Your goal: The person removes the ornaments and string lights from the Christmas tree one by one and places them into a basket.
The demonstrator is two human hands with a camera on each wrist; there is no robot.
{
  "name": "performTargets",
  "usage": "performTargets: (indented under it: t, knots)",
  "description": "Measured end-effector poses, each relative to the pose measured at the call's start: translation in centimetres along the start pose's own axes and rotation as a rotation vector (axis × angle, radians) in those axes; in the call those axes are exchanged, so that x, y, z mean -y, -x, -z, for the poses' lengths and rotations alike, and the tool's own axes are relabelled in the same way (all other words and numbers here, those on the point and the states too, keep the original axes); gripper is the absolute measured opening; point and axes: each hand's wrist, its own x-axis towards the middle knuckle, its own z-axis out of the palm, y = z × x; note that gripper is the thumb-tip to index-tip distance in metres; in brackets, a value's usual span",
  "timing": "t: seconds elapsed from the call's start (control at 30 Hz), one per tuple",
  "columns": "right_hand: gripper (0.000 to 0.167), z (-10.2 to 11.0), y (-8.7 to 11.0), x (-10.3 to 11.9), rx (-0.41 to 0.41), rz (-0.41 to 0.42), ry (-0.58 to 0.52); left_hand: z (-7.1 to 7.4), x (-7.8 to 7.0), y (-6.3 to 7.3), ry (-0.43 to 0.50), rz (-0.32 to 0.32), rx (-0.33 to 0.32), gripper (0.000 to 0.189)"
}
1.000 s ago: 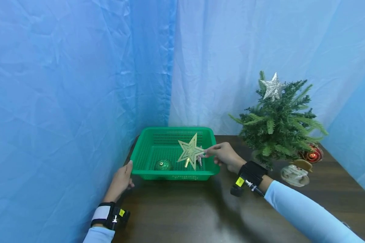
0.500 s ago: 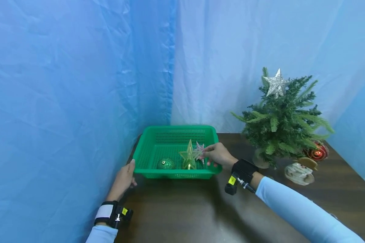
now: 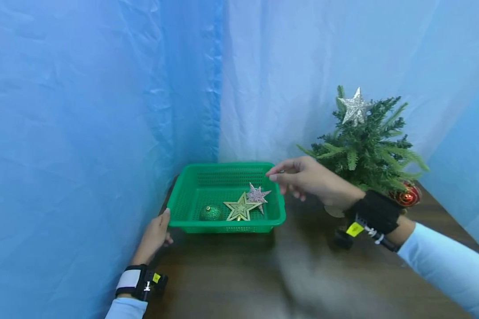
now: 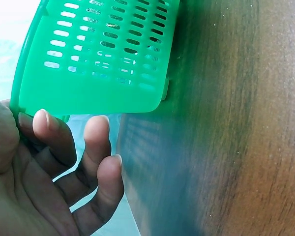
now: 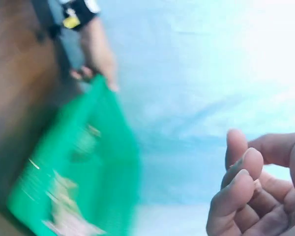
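Observation:
A green plastic basket (image 3: 179, 190) stands on the brown table. Its front left corner is pinched at the rim by my left hand (image 3: 151, 237), thumb on top; the left wrist view shows the other fingers (image 4: 110, 182) curled loosely below. Inside the basket lie a gold star (image 3: 241, 207), a pinkish glitter star (image 3: 257, 195) partly under it, and a green glitter bauble (image 3: 210, 213). Over the basket's right rim hovers my right hand (image 3: 309, 177), holding nothing. In the right wrist view its fingers (image 5: 231, 194) are loosely bent, and the basket is blurred.
A small Christmas tree (image 3: 373, 146) with a silver star (image 3: 355, 106) near its top stands to the right. At its foot sits a red bauble (image 3: 407, 194). Blue cloth (image 3: 84, 133) hangs along the left and back of the table.
The gold star has been lowered into the basket and let go, and now lies flat there. My right hand has lifted off it, up and right. The left hand stays at the rim.

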Motion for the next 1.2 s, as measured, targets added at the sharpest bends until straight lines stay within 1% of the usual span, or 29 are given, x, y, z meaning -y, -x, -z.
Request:
performTargets:
  t: [0.07,0.17,0.23,0.3,0.37,0.43,0.47,0.57,0.63,0.73,0.8,1.0,1.2]
  knots:
    - [0.029,2.9,1.1,2.3,-0.071,0.020,0.099,0.1,0.0,0.0,-0.002,0.000,-0.003,0.058]
    - [0.033,8.2,2.3,4.6,-0.234,0.031,0.249,0.1,-0.2,0.1,0.007,-0.002,-0.003,0.058]
    - [0.039,11.8,2.6,5.0,-0.346,0.023,0.370,0.0,-0.3,0.2,0.012,-0.001,-0.002,0.059]
    - [0.045,15.1,2.6,4.6,-0.416,-0.002,0.496,0.0,-0.4,0.4,0.013,0.001,-0.002,0.060]
    - [0.050,17.8,2.5,3.8,-0.437,-0.048,0.609,-0.1,-0.4,0.4,0.008,0.003,-0.003,0.061]
    - [0.055,19.9,2.2,2.9,-0.405,-0.112,0.677,-0.2,-0.4,0.4,0.002,0.000,-0.009,0.062]
    - [0.058,20.7,2.0,2.5,-0.381,-0.154,0.679,-0.3,-0.4,0.3,0.000,-0.002,-0.014,0.062]
    - [0.064,22.2,1.4,1.4,-0.297,-0.260,0.658,-0.6,-0.4,0.1,-0.003,-0.009,-0.021,0.061]
    - [0.065,22.8,1.1,0.7,-0.252,-0.306,0.652,-1.0,-0.4,0.0,-0.002,-0.008,-0.018,0.061]
    - [0.063,23.1,0.9,-0.1,-0.231,-0.324,0.647,-1.4,-0.2,0.1,0.005,0.006,-0.001,0.062]
    - [0.060,23.2,1.0,-0.5,-0.253,-0.301,0.662,-1.6,-0.2,0.2,0.008,0.015,0.004,0.063]
    - [0.051,23.6,1.9,-0.9,-0.399,-0.191,0.733,-1.6,-0.4,0.3,0.026,0.014,-0.002,0.062]
    - [0.052,24.3,2.5,-1.0,-0.466,-0.147,0.755,-1.4,-0.5,0.2,0.029,-0.005,-0.006,0.062]
